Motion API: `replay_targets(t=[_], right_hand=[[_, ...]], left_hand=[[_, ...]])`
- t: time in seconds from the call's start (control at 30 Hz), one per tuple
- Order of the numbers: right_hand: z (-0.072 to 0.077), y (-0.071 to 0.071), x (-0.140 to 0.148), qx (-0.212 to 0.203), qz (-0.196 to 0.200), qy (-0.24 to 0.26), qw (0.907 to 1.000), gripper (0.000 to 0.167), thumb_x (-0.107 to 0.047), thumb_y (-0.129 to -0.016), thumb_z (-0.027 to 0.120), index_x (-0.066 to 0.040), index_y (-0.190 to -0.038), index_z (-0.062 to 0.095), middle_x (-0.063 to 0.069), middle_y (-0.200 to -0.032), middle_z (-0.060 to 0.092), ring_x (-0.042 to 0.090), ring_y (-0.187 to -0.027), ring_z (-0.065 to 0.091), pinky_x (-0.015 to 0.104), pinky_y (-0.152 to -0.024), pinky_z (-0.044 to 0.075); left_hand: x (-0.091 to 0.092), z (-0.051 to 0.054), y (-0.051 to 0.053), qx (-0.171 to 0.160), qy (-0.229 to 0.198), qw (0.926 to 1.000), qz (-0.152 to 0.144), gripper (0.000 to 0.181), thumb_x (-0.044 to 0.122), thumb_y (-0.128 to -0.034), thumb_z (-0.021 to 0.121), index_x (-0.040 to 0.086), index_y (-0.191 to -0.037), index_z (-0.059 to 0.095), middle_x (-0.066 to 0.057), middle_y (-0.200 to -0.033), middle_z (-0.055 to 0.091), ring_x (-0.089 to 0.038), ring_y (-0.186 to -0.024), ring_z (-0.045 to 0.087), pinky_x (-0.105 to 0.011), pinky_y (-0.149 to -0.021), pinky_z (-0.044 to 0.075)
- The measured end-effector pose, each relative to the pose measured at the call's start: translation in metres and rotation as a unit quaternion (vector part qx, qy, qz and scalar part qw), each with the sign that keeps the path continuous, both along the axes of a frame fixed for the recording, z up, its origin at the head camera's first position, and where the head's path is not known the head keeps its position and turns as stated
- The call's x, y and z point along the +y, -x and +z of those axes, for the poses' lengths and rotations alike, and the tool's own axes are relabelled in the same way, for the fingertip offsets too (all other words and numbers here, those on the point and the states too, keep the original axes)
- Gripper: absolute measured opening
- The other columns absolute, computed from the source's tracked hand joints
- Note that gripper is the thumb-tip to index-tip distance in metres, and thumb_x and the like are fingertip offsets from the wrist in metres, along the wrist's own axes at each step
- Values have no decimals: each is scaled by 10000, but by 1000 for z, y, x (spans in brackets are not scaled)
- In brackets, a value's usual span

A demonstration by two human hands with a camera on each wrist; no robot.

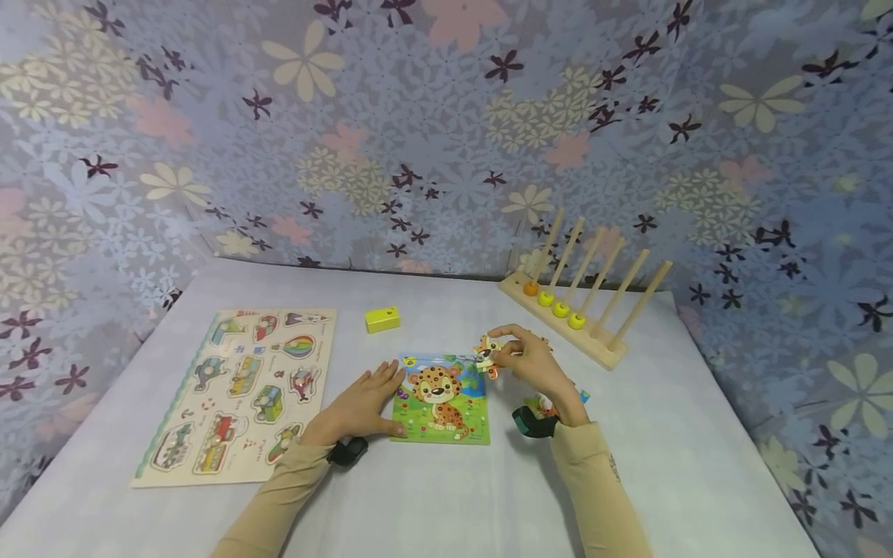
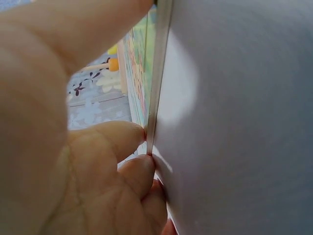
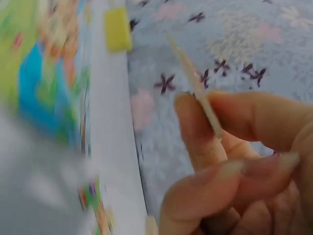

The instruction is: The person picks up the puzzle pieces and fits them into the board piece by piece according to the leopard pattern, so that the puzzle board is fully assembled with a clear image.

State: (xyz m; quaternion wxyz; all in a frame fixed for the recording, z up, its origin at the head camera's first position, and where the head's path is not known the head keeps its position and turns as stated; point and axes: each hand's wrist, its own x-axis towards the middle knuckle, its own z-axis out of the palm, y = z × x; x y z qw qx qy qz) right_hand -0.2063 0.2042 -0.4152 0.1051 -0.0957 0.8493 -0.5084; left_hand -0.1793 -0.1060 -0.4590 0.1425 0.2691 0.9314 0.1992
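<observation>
The right hand (image 1: 536, 363), thumb and fingers pinched on a raised, tilted puzzle piece (image 1: 486, 354), is nearer the picture board's (image 1: 434, 434) far right corner; the left hand (image 1: 363, 403), fingers extended, touches its left edge.

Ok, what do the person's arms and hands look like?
Long tan fabric sleeves cover both arms; a small dark marking sits on the right one. Left hand and right hand are ungloved. Each wrist wears a compact black device, the right one's face dark green.
</observation>
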Motion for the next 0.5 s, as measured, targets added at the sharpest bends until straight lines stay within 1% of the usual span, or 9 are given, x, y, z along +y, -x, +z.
replay_targets(t=[0.07,0.1,0.17,0.2,0.3,0.4,0.5], right_hand=[[-2,1,-10,-56,77,219,9997,277,-126,-955,603,6,-1196,569,106,-884,667,163,-572,494,303,-538,457],[-5,1,-15,-97,101,299,9995,263,-113,-955,599,22,-1178,570,109,-890,671,175,-595,518,315,-557,472],[-21,3,-22,-105,143,356,9992,253,-116,-953,601,23,-1163,572,126,-905,689,169,-609,532,311,-561,477],[-25,2,-27,-137,117,300,9994,257,-126,-947,612,2,-1167,579,118,-900,694,156,-611,529,298,-565,476],[-35,-2,-41,-159,-8,85,9998,265,-135,-936,627,-38,-1181,602,133,-844,717,130,-520,474,256,-494,411],[-41,-5,-53,-57,-255,-284,9993,211,-162,-921,651,-63,-1107,639,82,-770,711,109,-459,396,238,-449,341],[-47,-7,-61,169,-407,-560,9975,164,-168,-907,672,-60,-1028,647,45,-754,706,117,-478,426,244,-452,344]], left_hand=[[0,0,0,18,0,10000,-7,993,455,-802,743,-24,-1514,245,-231,-1600,161,-388,-1494,146,-545,-1219,153],[0,-1,1,22,5,10000,-10,993,458,-803,742,-24,-1514,244,-228,-1601,160,-385,-1495,145,-543,-1219,153],[0,-1,1,28,23,10000,-20,993,462,-806,737,-21,-1516,239,-223,-1603,158,-380,-1497,143,-538,-1222,151],[0,-2,1,33,23,10000,-24,992,463,-808,736,-20,-1517,238,-221,-1604,158,-378,-1497,142,-537,-1222,151],[-1,-2,1,11,27,10000,-14,987,455,-811,736,-12,-1521,234,-216,-1606,155,-374,-1499,136,-539,-1222,148],[-1,-3,0,-4,11,10000,-8,991,448,-805,744,-8,-1522,234,-217,-1607,153,-375,-1499,135,-545,-1220,148],[-1,-4,1,-13,13,10000,-4,999,456,-801,745,7,-1527,228,-204,-1611,144,-365,-1503,126,-536,-1225,136]])
